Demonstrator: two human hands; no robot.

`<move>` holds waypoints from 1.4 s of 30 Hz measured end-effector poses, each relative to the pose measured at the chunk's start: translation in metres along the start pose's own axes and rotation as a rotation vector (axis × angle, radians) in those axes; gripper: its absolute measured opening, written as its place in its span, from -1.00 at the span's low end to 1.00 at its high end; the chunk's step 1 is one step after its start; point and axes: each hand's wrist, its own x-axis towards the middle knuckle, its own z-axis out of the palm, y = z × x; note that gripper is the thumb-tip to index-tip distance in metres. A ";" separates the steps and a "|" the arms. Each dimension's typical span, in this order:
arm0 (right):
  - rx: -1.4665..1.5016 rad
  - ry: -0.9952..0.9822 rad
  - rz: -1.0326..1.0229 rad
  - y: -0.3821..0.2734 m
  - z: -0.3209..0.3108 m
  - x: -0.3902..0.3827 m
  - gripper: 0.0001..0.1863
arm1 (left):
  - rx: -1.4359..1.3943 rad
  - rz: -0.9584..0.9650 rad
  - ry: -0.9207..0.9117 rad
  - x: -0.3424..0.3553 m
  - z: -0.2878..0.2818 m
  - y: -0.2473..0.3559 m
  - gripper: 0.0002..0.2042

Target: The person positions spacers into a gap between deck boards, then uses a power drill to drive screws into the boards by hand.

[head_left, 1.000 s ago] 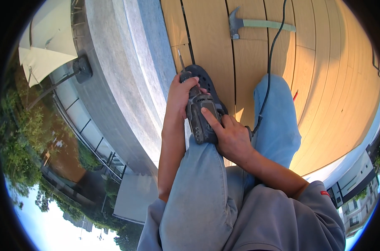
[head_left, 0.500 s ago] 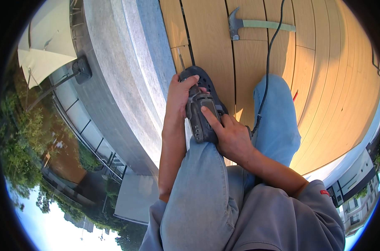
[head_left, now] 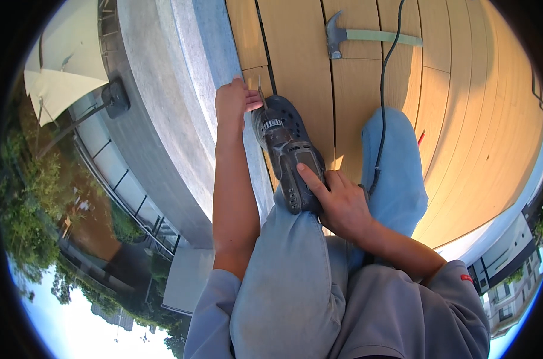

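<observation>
A dark corded electric drill (head_left: 290, 173) lies along the front of my knee, with its chuck (head_left: 272, 122) pointing away from me. My right hand (head_left: 345, 206) is closed round its grip, and the index finger rests along the body. A thin drill bit (head_left: 261, 96) sticks out of the chuck. My left hand (head_left: 232, 103) is beside the bit, its fingers apart and their tips close to it; whether they touch it I cannot tell. Under the drill shows my dark clog (head_left: 293, 117) with holes in it.
A claw hammer (head_left: 376, 37) with a pale green handle lies on the wooden deck boards (head_left: 298, 54). The drill's black cord (head_left: 384, 90) runs past it and over my right knee (head_left: 394, 173). A red slim object (head_left: 421, 137) lies on the boards. Left are stone ledges (head_left: 164, 90).
My left hand has let go of the drill's chuck and moved away from me and left, to beside the bit. The drill has shifted slightly toward me, still in my right hand.
</observation>
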 end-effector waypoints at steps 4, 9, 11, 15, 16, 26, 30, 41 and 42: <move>-0.027 -0.036 0.015 0.003 0.000 0.000 0.00 | 0.026 -0.096 -0.189 0.007 -0.001 -0.010 -0.58; -0.028 -0.026 -0.002 0.004 0.001 0.000 -0.01 | -0.309 -0.151 -0.230 0.012 0.004 -0.011 -0.66; -0.028 -0.034 -0.005 0.003 0.000 0.001 -0.01 | -0.324 -0.179 -0.269 0.019 0.001 -0.014 -0.69; -0.020 -0.034 -0.006 0.000 -0.003 0.002 -0.01 | -0.455 -0.181 -0.255 0.026 0.003 -0.025 -0.74; -0.018 -0.029 -0.003 0.000 -0.003 0.002 0.00 | -0.505 -0.180 -0.236 0.025 0.007 -0.027 -0.75; -0.013 -0.042 0.021 -0.004 -0.002 0.006 0.02 | -0.560 -0.136 -0.242 0.029 0.014 -0.031 -0.76; -0.007 -0.007 0.028 -0.007 -0.002 0.008 -0.06 | -0.583 -0.125 -0.244 0.027 0.020 -0.027 -0.79; 0.060 -0.001 0.057 -0.013 -0.012 0.016 -0.04 | -0.651 -0.163 -0.182 0.027 0.022 -0.021 -0.82; 0.082 0.004 0.066 -0.014 -0.012 0.016 -0.02 | -0.647 -0.174 -0.175 0.028 0.022 -0.021 -0.82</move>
